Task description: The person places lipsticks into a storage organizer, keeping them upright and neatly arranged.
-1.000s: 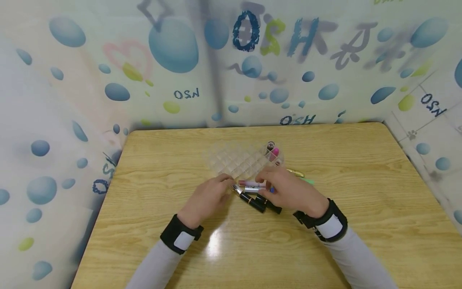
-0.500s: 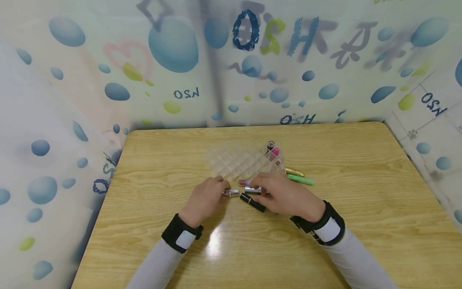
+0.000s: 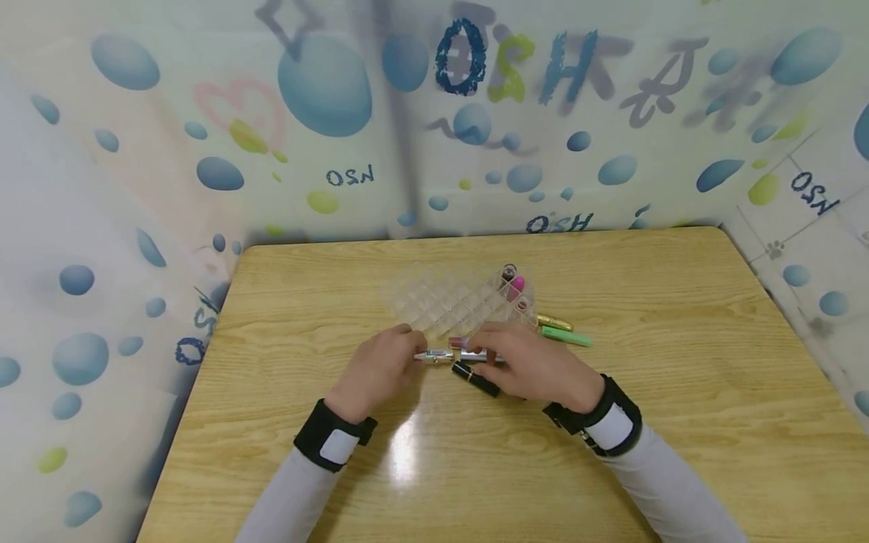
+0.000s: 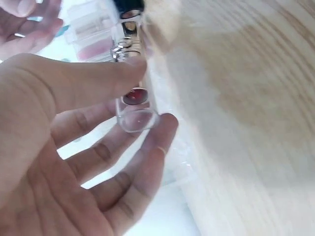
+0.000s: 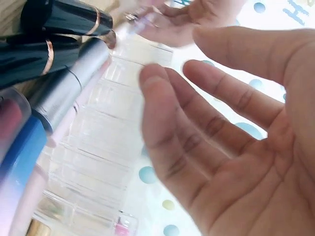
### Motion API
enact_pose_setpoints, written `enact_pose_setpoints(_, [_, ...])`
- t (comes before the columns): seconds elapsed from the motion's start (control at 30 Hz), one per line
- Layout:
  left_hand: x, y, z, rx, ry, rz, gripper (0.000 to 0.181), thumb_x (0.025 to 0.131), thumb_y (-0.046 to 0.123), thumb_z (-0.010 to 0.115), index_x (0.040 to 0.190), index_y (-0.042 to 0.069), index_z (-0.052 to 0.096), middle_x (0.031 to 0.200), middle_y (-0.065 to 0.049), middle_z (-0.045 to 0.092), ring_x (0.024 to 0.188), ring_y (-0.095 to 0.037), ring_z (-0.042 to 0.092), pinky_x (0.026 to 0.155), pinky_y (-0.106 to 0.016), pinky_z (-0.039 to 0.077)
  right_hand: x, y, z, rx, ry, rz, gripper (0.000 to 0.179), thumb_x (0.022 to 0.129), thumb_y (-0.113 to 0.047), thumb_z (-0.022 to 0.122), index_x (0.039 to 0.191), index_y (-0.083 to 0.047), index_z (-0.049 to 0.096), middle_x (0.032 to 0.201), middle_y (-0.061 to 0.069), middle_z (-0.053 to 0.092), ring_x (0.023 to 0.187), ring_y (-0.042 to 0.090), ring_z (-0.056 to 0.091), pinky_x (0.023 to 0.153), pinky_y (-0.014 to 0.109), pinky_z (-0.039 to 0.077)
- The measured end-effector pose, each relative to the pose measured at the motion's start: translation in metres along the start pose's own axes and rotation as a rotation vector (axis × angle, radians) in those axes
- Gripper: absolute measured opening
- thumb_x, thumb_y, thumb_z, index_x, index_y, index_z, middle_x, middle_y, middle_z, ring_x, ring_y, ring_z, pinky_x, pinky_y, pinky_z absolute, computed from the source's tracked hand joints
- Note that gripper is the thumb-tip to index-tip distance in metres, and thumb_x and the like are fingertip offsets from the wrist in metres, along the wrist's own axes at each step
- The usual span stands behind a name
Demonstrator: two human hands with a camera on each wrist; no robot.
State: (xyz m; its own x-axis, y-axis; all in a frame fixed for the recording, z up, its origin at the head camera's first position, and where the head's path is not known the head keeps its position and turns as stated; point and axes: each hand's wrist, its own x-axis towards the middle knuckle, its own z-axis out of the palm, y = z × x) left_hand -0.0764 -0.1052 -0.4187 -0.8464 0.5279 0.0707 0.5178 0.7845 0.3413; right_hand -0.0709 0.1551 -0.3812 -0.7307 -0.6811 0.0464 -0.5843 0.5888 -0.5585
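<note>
My left hand (image 3: 382,369) pinches a clear lipstick tube (image 4: 137,96) between thumb and fingers. A silvery ornamented band and dark red colour show through its wall. In the head view the tube lies level, its free end pointing right toward a silver tube (image 3: 472,355). My right hand (image 3: 536,367) hovers over the loose lipsticks, fingers loosely bent and nothing between them in the right wrist view. Below that palm are two black lipstick tubes (image 5: 64,18), the silver one and a blue-to-pink tube (image 5: 22,147). In the head view the right hand covers part of this group.
Behind the hands stands a clear lipstick organizer (image 3: 441,298) with diamond-shaped compartments. A few lipsticks, one bright pink (image 3: 518,285), stand in its right end. Right of it lie a gold tube (image 3: 554,323) and a green tube (image 3: 566,336) on the wooden table (image 3: 679,362).
My left hand has drawn the clear tube away from the black ones and turned it level. The right hand has shifted slightly left and nearer, uncovering the green and gold tubes.
</note>
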Motion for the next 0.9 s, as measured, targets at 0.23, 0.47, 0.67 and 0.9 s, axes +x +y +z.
enact_pose_setpoints(0.23, [-0.001,0.01,-0.014,-0.072,0.064,0.091,0.016,0.086,0.013,0.082,0.101,0.012,0.076,0.094,0.001,0.07,0.081,-0.012,0.066,0.065,-0.027,0.056,0.006,0.001,0.006,-0.026,0.137,-0.068,0.024,0.096,-0.023,0.072,0.118,-0.014,0.076,0.111,-0.001,0.071,0.084,0.012,0.064,0.069,0.026,0.053])
enact_pose_setpoints(0.47, [0.001,0.021,-0.02,-0.193,0.131,0.156,0.021,0.09,0.018,0.079,0.111,0.015,0.076,0.102,0.005,0.072,0.09,-0.01,0.068,0.076,-0.026,0.058,0.005,0.002,0.007,-0.038,0.168,-0.099,0.028,0.092,-0.024,0.077,0.119,-0.016,0.076,0.113,-0.004,0.071,0.094,0.009,0.066,0.076,0.027,0.057])
enact_pose_setpoints(0.67, [0.0,0.024,-0.022,-0.265,0.189,0.182,0.022,0.089,0.014,0.079,0.111,0.013,0.075,0.106,0.003,0.074,0.091,-0.011,0.07,0.079,-0.029,0.06,0.005,0.003,0.007,-0.03,0.158,-0.076,0.026,0.092,-0.025,0.077,0.116,-0.017,0.076,0.113,-0.006,0.071,0.094,0.006,0.065,0.076,0.026,0.057])
enact_pose_setpoints(0.9, [0.001,0.027,-0.02,-0.369,0.218,0.213,0.021,0.09,0.013,0.078,0.111,0.012,0.075,0.106,0.002,0.075,0.093,-0.01,0.071,0.081,-0.029,0.061,0.006,0.006,0.008,0.003,0.161,-0.089,0.026,0.091,-0.022,0.079,0.116,-0.017,0.076,0.108,-0.006,0.072,0.09,0.01,0.066,0.076,0.027,0.057])
